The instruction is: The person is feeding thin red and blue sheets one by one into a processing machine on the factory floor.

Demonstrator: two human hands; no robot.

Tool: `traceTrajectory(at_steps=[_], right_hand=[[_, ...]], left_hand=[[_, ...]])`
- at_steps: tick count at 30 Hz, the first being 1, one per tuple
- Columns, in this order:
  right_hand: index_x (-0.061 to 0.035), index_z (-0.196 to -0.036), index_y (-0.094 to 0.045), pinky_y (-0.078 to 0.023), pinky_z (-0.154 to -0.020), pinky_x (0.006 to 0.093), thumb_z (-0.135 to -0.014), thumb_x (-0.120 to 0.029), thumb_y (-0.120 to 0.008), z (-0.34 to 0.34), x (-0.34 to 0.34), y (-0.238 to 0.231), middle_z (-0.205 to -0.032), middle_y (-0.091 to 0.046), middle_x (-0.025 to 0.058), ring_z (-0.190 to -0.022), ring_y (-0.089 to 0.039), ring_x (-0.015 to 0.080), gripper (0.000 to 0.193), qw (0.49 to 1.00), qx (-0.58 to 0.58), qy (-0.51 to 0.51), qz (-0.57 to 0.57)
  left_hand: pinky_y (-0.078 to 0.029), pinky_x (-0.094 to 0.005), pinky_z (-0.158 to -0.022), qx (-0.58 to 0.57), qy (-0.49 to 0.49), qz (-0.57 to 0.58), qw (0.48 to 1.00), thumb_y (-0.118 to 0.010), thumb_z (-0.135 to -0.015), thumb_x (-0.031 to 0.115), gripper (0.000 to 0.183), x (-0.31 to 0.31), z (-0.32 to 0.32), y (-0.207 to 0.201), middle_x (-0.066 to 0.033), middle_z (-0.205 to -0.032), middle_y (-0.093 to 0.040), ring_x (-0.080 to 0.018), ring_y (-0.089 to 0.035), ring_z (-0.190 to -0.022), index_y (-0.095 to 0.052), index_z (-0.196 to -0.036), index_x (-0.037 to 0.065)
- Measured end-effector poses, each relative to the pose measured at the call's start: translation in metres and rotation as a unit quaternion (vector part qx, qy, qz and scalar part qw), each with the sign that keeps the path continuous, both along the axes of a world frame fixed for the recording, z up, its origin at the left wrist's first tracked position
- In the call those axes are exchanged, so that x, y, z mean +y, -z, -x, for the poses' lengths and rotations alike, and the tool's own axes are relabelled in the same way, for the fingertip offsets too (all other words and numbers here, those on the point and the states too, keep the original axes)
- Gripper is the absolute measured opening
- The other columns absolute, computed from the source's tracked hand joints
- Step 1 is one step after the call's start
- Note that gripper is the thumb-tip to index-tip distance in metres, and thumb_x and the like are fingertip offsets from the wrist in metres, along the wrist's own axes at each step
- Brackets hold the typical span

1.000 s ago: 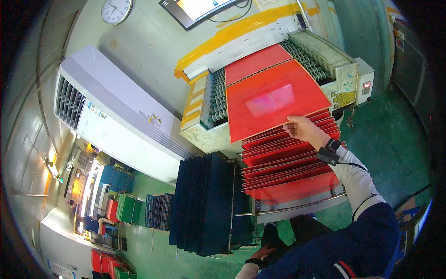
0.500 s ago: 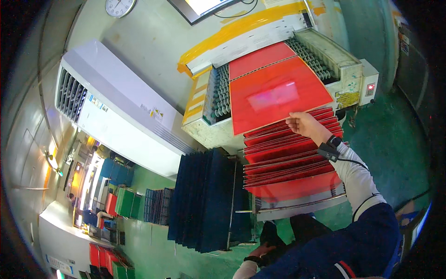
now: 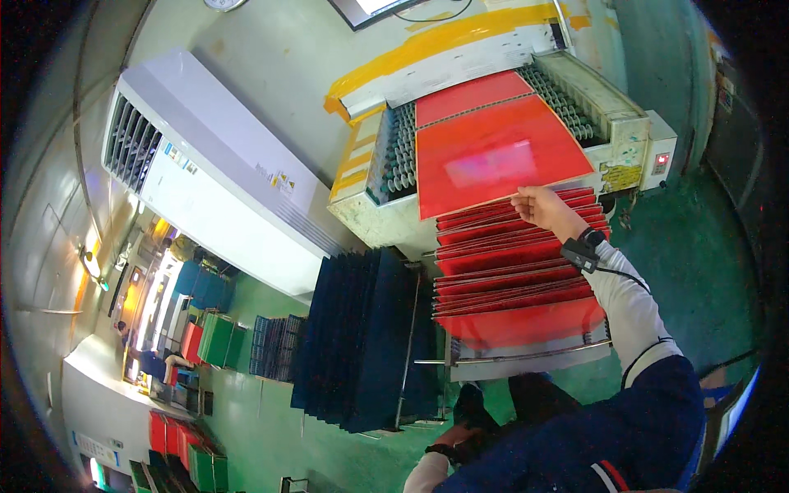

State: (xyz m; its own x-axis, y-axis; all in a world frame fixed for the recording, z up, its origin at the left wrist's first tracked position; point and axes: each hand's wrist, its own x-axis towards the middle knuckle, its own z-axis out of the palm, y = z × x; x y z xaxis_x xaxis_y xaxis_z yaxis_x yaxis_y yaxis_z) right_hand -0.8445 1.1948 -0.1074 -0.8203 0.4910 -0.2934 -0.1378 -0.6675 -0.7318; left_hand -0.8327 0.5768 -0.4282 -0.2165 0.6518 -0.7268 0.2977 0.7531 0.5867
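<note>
While left hand (image 3: 459, 438) rests low, grip too dark to tell, glossy red rectangular panel (image 3: 503, 152) lies on grey rollers (image 3: 564, 105); right hand (image 3: 541, 207) pinches near edge; one-sided hold could tilt it, scraping racked red panels (image 3: 514, 264).
</note>
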Motion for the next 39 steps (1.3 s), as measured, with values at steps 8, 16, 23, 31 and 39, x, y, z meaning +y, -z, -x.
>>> traceTrajectory(at_steps=[8,16,23,31,39], right_hand=[[-0.0025,-0.102,-0.066,-0.053,-0.069,0.0294,-0.093,-0.035,-0.061,0.006,0.015,0.013,-0.092,-0.067,0.0057,-0.076,-0.063,0.0146,0.034,0.998,0.026,-0.037,-0.039],[-0.0046,-0.094,-0.067,-0.053,-0.065,0.0312,-0.093,-0.032,-0.062,-0.029,-0.098,-0.043,-0.082,-0.068,0.0045,-0.070,-0.063,0.0139,0.028,0.969,-0.077,-0.079,-0.220],[-0.0021,-0.100,-0.066,-0.052,-0.077,0.0367,-0.087,-0.017,-0.065,-0.095,-0.191,-0.024,-0.092,-0.068,0.0114,-0.085,-0.065,0.0248,0.020,0.717,-0.079,-0.091,-0.687],[-0.0035,-0.105,-0.061,-0.049,-0.086,0.0445,-0.080,-0.012,-0.069,-0.095,-0.228,-0.014,-0.101,-0.064,0.0149,-0.099,-0.059,0.0356,0.027,0.536,-0.086,-0.001,-0.840],[-0.0013,-0.100,-0.060,-0.047,-0.086,0.0456,-0.078,-0.005,-0.067,-0.111,-0.227,-0.006,-0.100,-0.058,0.0158,-0.098,-0.055,0.0368,0.023,0.537,-0.100,-0.017,-0.838]], left_hand=[[-0.046,-0.0385,-0.096,-0.078,-0.128,0.066,0.986,-0.072,-0.081,0.049,0.092,0.032,-0.016,-0.095,-0.0186,-0.128,-0.059,-0.0295,-0.057,-0.115,-0.032,-0.145,-0.004],[-0.045,-0.0397,-0.099,0.032,-0.060,0.067,0.995,-0.067,-0.081,0.057,0.103,-0.023,-0.007,0.021,-0.0206,-0.132,-0.056,-0.0320,-0.057,-0.119,-0.019,-0.151,-0.001],[-0.042,-0.0439,-0.103,0.014,-0.112,0.005,0.994,-0.062,-0.082,0.061,0.098,-0.010,-0.018,0.008,-0.0245,-0.138,-0.051,-0.0396,-0.050,-0.127,-0.024,-0.151,0.002],[-0.043,-0.0461,-0.100,0.097,-0.095,-0.137,0.981,-0.061,-0.080,0.064,0.095,-0.043,-0.020,0.045,-0.0245,-0.135,-0.054,-0.0404,-0.054,-0.122,-0.033,-0.147,0.003],[-0.044,-0.0477,-0.099,0.127,-0.096,0.023,0.987,-0.059,-0.078,0.068,0.093,-0.006,-0.029,-0.064,-0.0218,-0.133,-0.056,-0.0395,-0.055,-0.120,-0.037,-0.146,0.009]])
